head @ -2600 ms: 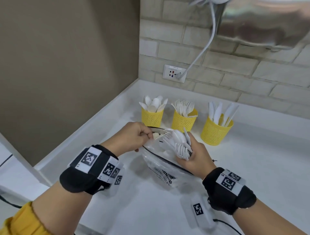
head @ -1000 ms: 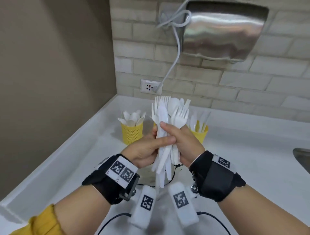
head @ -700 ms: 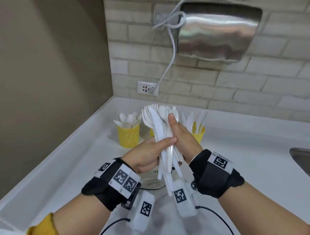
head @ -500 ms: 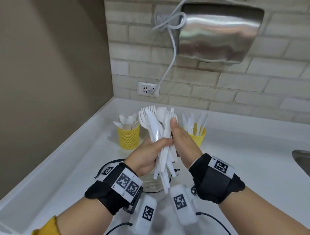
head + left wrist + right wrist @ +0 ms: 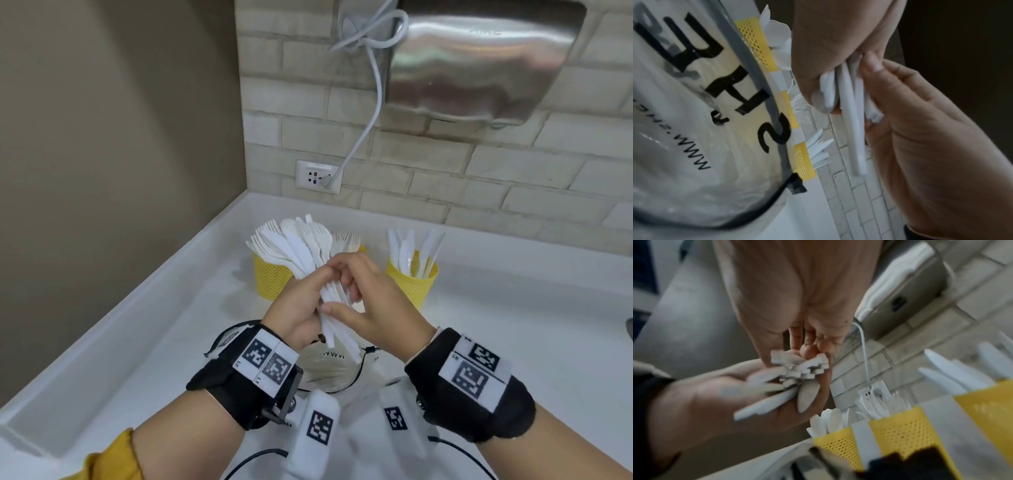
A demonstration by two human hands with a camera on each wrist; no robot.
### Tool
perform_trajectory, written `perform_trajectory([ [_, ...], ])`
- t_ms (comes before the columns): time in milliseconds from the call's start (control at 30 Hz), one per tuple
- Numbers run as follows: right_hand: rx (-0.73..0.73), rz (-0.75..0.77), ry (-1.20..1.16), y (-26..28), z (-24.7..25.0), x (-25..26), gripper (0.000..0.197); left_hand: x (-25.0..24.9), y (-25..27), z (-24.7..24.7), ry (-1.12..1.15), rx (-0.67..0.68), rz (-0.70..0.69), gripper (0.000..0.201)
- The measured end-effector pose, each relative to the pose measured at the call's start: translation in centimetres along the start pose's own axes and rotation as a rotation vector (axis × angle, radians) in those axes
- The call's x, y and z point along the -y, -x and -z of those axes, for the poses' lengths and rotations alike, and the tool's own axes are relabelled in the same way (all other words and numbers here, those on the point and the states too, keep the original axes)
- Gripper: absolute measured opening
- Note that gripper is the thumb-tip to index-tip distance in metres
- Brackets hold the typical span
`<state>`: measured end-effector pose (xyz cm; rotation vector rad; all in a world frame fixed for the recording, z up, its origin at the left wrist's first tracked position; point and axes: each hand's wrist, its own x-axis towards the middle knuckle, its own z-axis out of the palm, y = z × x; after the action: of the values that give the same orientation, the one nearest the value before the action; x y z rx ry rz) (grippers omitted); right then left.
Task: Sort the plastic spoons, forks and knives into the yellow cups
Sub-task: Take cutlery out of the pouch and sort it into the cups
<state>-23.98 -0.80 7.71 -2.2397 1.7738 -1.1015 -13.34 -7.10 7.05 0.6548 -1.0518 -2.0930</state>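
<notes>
White table (image 5: 513,342) runs into a brick-tiled corner, and three yellow cups stand in a row near the wall: spoon cup (image 5: 270,277) on the left, fork cup (image 5: 902,433) in the middle and mostly hidden in the head view, knife cup (image 5: 416,279) on the right. Both hands meet in front of the cups, above a clear bag (image 5: 325,370). The left hand (image 5: 298,308) has its fingers curled round a mixed bundle (image 5: 298,246) of spoons, forks and knives. The bundle's long axis tilts up and away to the left, heads fanned over the spoon cup and handle ends pointing down toward the bag. The right hand (image 5: 373,308) pinches the handles near mid-length with thumb and fingertips, seemingly singling out one piece. It is nearer the knife cup, the left nearer the spoons.
</notes>
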Motion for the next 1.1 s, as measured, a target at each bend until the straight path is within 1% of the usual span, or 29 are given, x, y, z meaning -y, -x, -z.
perform_trajectory([
  [67,-0.013,0.028,0.035,-0.1,-0.1,0.0,0.04,0.1,-0.1,-0.2,0.057,-0.036,-0.006,0.017],
  [133,-0.008,0.007,0.09,-0.1,-0.2,0.2,0.042,0.1,-0.1,-0.5,0.084,-0.059,-0.014,0.018],
  [233,-0.045,-0.006,0.267,-0.3,-0.7,0.7,0.045,0.3,-0.1,-0.9,0.056,-0.073,-0.005,0.032],
  [300,-0.049,-0.017,0.297,-0.2,-1.0,0.6,0.047,0.3,0.1,-0.8,0.036,-0.078,0.01,0.046],
  [367,-0.054,-0.034,0.265,0.0,-1.2,0.3,0.04,0.3,0.3,-0.8,-0.004,-0.091,0.01,0.056],
  [433,-0.08,-0.052,0.24,0.1,-1.2,0.4,0.03,0.4,0.4,-0.7,-0.035,-0.13,-0.004,0.059],
  [467,-0.087,-0.066,0.234,0.2,-1.2,0.4,0.028,0.5,0.5,-0.7,-0.034,-0.147,-0.014,0.057],
  [533,-0.097,-0.087,0.215,0.3,-1.4,0.6,0.029,0.5,0.5,-0.7,-0.028,-0.182,-0.042,0.047],
  [633,-0.141,-0.096,0.162,0.5,-1.8,0.8,0.035,0.4,0.5,-0.7,-0.019,-0.197,-0.066,0.022],
  [700,-0.191,-0.12,0.146,0.5,-1.9,0.7,0.033,0.3,0.5,-0.7,0.018,-0.182,-0.075,0.01],
  [767,-0.253,-0.119,0.162,0.3,-1.9,0.8,0.024,0.2,0.5,-0.6,0.043,-0.172,-0.082,0.008],
  [867,-0.293,-0.05,0.238,0.2,-1.8,1.3,0.023,0.1,0.4,-0.5,0.047,-0.181,-0.114,0.005],
  [900,-0.269,-0.032,0.241,0.3,-1.8,1.4,0.023,0.1,0.4,-0.4,0.055,-0.188,-0.129,0.004],
  [967,-0.16,-0.04,0.199,0.3,-1.6,1.6,0.024,0.1,0.3,-0.2,0.061,-0.203,-0.15,0.007],
  [1033,-0.043,-0.095,0.184,0.1,-1.2,1.8,0.026,0.2,0.2,0.1,0.053,-0.207,-0.137,0.004],
  [1100,0.074,-0.144,0.236,-0.1,-0.7,2.2,0.032,0.4,0.2,0.2,0.051,-0.21,-0.112,0.006],
])
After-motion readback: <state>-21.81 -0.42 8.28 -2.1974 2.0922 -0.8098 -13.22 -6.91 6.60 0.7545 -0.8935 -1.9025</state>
